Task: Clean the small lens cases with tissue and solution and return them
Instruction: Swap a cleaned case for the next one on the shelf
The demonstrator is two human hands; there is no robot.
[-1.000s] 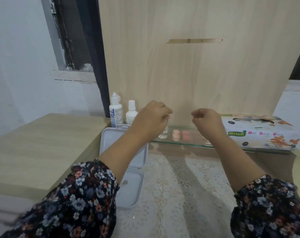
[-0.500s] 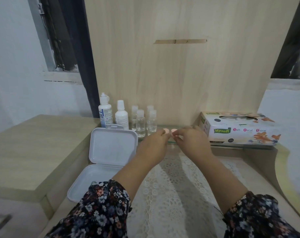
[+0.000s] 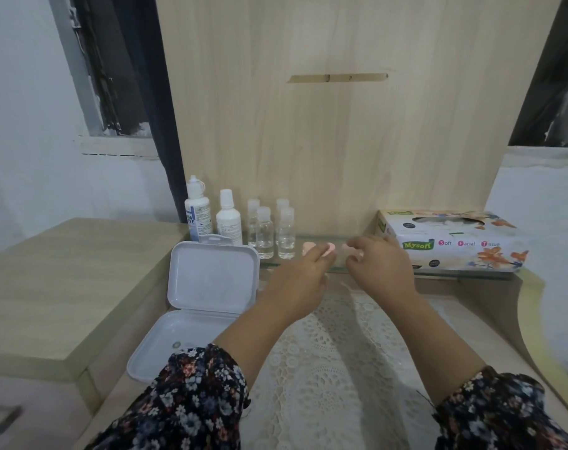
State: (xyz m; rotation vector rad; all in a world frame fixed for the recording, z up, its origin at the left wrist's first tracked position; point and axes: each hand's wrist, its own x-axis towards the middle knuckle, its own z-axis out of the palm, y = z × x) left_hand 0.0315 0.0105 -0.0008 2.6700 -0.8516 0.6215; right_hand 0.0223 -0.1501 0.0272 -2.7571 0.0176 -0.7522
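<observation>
Small pink lens cases lie on the glass shelf (image 3: pixel 321 238) against the wooden back panel. My left hand (image 3: pixel 300 280) pinches one pink lens case (image 3: pixel 330 248) at its fingertips, and another pink case (image 3: pixel 308 245) shows just left of it. My right hand (image 3: pixel 381 271) has its fingers curled round a pale pink lens case (image 3: pixel 357 254) that it mostly hides. A tissue box (image 3: pixel 454 243) stands on the shelf to the right. Two white solution bottles (image 3: pixel 229 219) stand at the shelf's left end.
Several small clear bottles (image 3: pixel 264 233) stand beside the white ones. A white hinged box (image 3: pixel 211 277) lies open at the left, on the lace cloth (image 3: pixel 334 368) under my forearms. A raised wooden counter (image 3: pixel 65 280) runs along the left.
Both hands dropped from above the shelf to the pink cases and took hold of them. They have since drawn slightly apart.
</observation>
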